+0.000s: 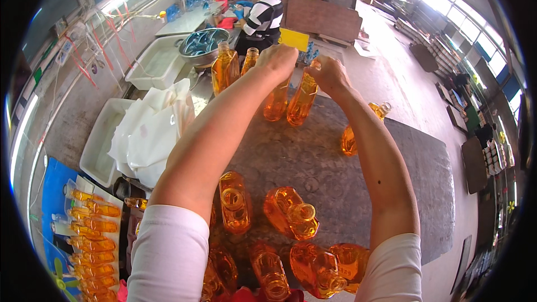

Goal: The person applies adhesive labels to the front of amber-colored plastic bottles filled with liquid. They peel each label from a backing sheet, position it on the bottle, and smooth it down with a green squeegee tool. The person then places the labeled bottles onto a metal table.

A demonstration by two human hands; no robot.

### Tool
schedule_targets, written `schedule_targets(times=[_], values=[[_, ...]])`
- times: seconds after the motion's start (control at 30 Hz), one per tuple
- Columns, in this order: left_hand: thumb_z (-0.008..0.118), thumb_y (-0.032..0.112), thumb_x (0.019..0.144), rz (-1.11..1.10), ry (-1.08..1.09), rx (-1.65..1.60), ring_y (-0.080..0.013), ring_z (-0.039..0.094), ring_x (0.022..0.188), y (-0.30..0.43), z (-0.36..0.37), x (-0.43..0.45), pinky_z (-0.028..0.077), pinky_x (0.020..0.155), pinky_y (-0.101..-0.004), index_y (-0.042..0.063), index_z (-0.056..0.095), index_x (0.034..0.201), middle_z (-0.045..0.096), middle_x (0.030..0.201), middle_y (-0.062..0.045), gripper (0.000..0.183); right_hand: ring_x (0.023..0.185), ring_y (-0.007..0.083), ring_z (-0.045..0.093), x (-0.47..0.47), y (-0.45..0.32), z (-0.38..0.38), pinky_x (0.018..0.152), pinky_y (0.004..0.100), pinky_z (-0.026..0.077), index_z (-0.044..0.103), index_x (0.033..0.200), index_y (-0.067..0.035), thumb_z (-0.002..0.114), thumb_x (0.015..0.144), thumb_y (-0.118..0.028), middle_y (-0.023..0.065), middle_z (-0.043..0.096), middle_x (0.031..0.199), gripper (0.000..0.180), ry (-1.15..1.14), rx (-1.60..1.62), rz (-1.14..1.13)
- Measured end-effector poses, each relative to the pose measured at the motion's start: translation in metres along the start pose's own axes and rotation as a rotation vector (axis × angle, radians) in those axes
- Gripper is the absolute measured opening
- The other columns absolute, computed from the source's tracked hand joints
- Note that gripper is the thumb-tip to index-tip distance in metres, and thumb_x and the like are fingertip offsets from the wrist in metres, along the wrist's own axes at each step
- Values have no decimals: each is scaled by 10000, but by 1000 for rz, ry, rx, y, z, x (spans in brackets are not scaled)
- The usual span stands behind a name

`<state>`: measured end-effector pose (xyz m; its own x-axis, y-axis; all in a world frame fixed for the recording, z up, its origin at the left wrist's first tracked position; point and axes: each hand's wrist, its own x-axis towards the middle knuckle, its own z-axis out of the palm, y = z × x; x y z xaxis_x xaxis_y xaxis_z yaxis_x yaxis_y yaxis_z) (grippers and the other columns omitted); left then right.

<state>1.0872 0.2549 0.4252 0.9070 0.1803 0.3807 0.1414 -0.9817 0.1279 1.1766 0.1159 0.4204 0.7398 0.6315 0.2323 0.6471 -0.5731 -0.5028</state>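
Note:
Both arms reach to the far edge of a dark tabletop (331,176). My left hand (280,61) is closed around the neck of an amber glass bottle (275,102). Beside it, my right hand (329,73) grips the neck of a second amber glass bottle (302,100). Both bottles stand nearly side by side. Two more amber bottles, one of them a faceted bottle (225,69), stand left of my left hand. Under my right forearm, partly hidden, is another amber bottle (349,139). Nearer me stand several open-necked amber bottles, among them one angular bottle (290,214).
White plastic tubs (105,142) and crumpled white sheeting (155,134) lie left. A metal basin (204,46) holds blue glass pieces. Rows of amber bottles (94,245) fill the lower left. A person (264,12) in blue gloves works beyond the table, near a yellow panel (294,39).

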Motion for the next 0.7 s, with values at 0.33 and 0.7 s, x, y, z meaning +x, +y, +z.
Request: schedule_targets(times=[0.33,0.7], values=[[497,21,839,-18,31,39,-383,660,889,-1,10,1,539,736,-455,-5,645,853,656,924,-238,150,935,374,639,-2,4,1,816,446,499,671,1027,-71,582,812,-327,205,675,968,346,7,-99,-97],[603,257,818,24,-265,31,-339,624,1028,2,-43,-22,511,856,-439,97,603,1215,651,1096,-170,428,995,330,644,-45,-9,-75,876,411,493,620,1195,-55,665,844,-344,212,659,1068,457,-193,-304,-138]])
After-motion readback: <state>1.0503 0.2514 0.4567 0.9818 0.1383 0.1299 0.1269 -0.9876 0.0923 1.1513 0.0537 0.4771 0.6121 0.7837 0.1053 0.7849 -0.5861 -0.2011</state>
